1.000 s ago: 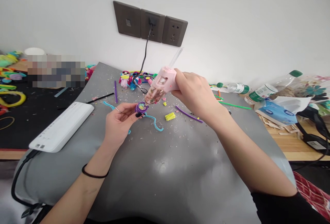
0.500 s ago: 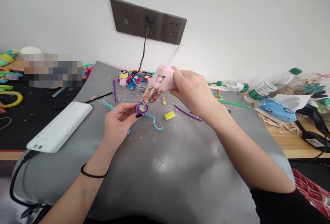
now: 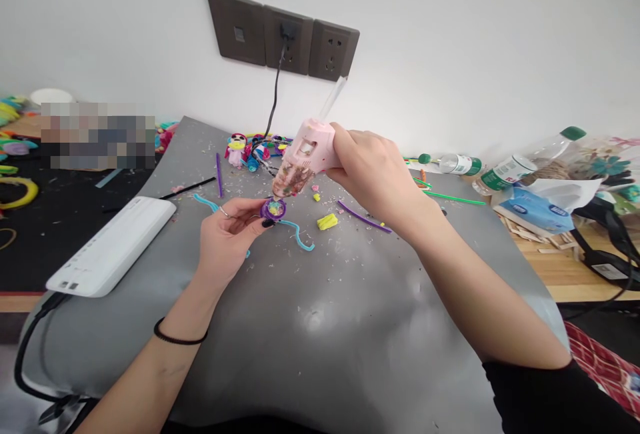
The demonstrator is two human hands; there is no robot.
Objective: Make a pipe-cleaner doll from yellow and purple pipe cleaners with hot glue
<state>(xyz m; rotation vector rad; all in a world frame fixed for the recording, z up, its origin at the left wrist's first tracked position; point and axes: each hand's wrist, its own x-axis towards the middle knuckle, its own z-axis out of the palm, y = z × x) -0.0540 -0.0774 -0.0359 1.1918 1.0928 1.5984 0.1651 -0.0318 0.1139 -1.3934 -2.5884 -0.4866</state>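
Between the fingertips of my left hand (image 3: pixel 230 233) is a small round purple piece (image 3: pixel 273 210) with a pale, yellowish middle. My right hand (image 3: pixel 370 164) is wrapped round a pink hot glue gun (image 3: pixel 305 154), a clear glue stick poking out of its back end. The gun's stained nozzle tip points down at the purple piece's upper rim; whether they touch I cannot tell. Light-blue pipe cleaners (image 3: pixel 299 235) lie below and behind my left hand. A yellow folded piece (image 3: pixel 327 221) and a purple pipe cleaner (image 3: pixel 364 217) rest to the right.
A white power strip (image 3: pixel 113 247) lies at the left of the grey tabletop (image 3: pixel 320 341). Small colourful dolls (image 3: pixel 237 151) stand near the wall, where a black cord (image 3: pixel 275 97) hangs from the socket. Bottles (image 3: pixel 505 174) and a blue tissue pack (image 3: pixel 535 209) sit at the right.
The whole view has shifted slightly. Both hands keep their holds, and the glue gun's tip stays at the purple piece's upper rim.
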